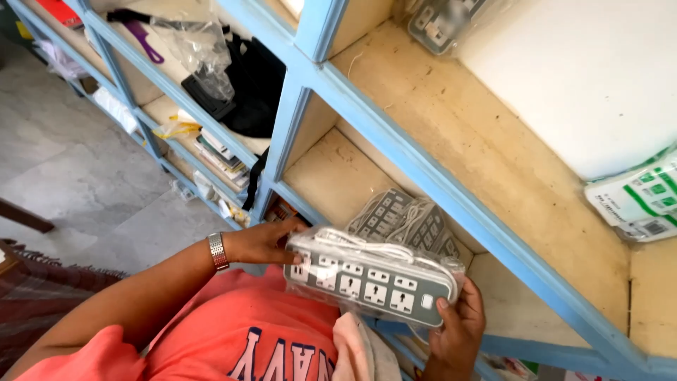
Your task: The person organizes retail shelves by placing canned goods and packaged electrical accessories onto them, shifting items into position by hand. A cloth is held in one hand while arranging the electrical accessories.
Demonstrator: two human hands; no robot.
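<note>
The wrapped power strip (372, 274) is held level in front of the blue-framed shelf (395, 134), left hand (264, 242) closed on one end and right hand (460, 326) closed on the other, fingers (443, 305) curled over its face. Support both ends evenly, since the plastic wrap is likely slippery. More wrapped power strips (405, 222) lie in the compartment just behind, narrowing access; a black bag (254, 88) sits further along.

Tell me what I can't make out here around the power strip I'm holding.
- Head view: the far side of the power strip, hidden by its own body and plastic wrap.
- The right hand: its palm sits behind the strip.
- The stacked strips on the shelf: partly covered, count unclear.
</note>
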